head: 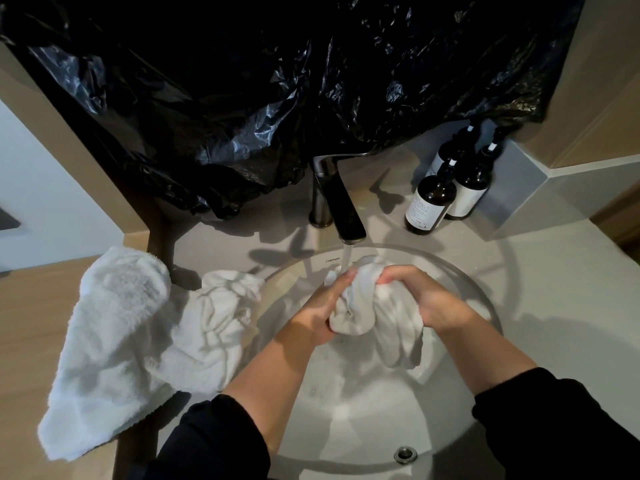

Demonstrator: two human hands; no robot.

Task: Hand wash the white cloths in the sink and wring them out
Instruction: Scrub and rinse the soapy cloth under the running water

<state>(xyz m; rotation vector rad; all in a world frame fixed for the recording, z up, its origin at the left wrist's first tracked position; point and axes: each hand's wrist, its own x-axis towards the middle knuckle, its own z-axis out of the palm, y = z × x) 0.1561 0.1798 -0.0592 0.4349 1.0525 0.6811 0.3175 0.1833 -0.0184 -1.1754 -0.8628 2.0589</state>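
A wet white cloth is bunched over the round white sink, right under the running water from the faucet. My left hand grips its left side and my right hand grips its top right, with a tail of cloth hanging down into the basin. Two more white cloths lie on the counter to the left: a crumpled one at the sink's rim and a fluffy one draped further left.
Three dark pump bottles stand at the back right of the counter. A black plastic sheet covers the wall above the faucet. The overflow hole sits in the sink's near wall. Wooden surface lies at the left.
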